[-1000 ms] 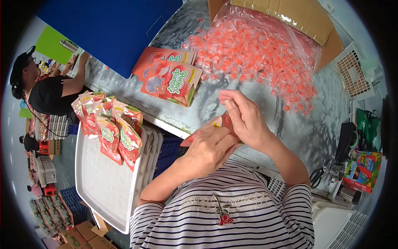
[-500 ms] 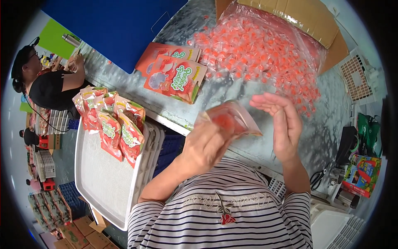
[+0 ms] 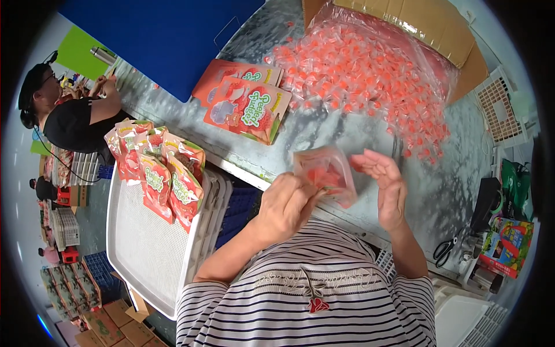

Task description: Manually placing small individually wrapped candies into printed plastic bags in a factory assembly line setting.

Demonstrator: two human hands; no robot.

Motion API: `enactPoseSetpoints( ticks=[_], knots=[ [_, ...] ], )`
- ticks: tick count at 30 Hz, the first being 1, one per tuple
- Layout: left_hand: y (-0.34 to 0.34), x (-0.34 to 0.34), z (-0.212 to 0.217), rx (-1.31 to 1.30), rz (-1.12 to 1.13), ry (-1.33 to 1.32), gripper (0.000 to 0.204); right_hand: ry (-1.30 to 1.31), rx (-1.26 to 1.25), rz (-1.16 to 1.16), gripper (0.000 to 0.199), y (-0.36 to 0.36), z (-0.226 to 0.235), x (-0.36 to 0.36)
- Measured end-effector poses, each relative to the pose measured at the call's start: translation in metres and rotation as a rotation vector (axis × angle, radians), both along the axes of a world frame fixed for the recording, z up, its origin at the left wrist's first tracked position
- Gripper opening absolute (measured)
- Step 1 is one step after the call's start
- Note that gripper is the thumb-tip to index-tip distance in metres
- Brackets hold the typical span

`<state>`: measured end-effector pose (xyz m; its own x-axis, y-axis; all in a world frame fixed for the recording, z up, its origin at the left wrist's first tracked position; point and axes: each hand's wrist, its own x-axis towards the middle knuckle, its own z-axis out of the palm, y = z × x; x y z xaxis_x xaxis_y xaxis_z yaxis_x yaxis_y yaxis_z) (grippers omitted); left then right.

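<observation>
The pouch (image 3: pixel 326 173) held in the left hand (image 3: pixel 286 205) is thin, clear, glossy plastic film, and the loose sweets (image 3: pixel 370 75) lie in shiny transparent wrappers on a crinkled clear plastic sheet (image 3: pixel 428 58) against a matt brown cardboard box (image 3: pixel 428 26). The bench (image 3: pixel 451 173) looks like smooth, marbled grey stone with a dull sheen. The filled packets (image 3: pixel 167 173) are glossy printed foil, standing in a matt white perforated plastic tray (image 3: pixel 150 243).

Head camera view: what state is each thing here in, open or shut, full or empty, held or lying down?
Small pouch: held up in the left hand, mouth open, red pieces inside.
Right hand: open, empty, beside the pouch.
Wrapped red candies: loose heap spilling from a clear bag.
Flat pouches: lying stacked on the table.
Filled pouches: leaning together in the white tray.
Scissors: lying at the table edge.
</observation>
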<state>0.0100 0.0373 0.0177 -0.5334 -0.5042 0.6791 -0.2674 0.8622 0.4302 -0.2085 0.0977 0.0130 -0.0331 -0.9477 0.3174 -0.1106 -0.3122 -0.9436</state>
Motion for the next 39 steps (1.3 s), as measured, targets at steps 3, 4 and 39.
enactPoseSetpoints(
  ticks=[3, 4, 39],
  knots=[
    [0.007, -0.002, 0.007, -0.097, -0.041, 0.049, 0.03, -0.011, -0.102, -0.042, 0.062, 0.007, 0.016, 0.001],
    [0.008, -0.003, 0.011, -0.156, -0.051, 0.046, 0.03, 0.037, -0.128, -0.063, 0.05, 0.007, 0.037, 0.003],
    [-0.005, 0.024, 0.033, 0.083, 0.278, 0.267, 0.057, 0.301, 0.021, -0.14, 0.015, -0.004, 0.018, 0.037]
  ],
)
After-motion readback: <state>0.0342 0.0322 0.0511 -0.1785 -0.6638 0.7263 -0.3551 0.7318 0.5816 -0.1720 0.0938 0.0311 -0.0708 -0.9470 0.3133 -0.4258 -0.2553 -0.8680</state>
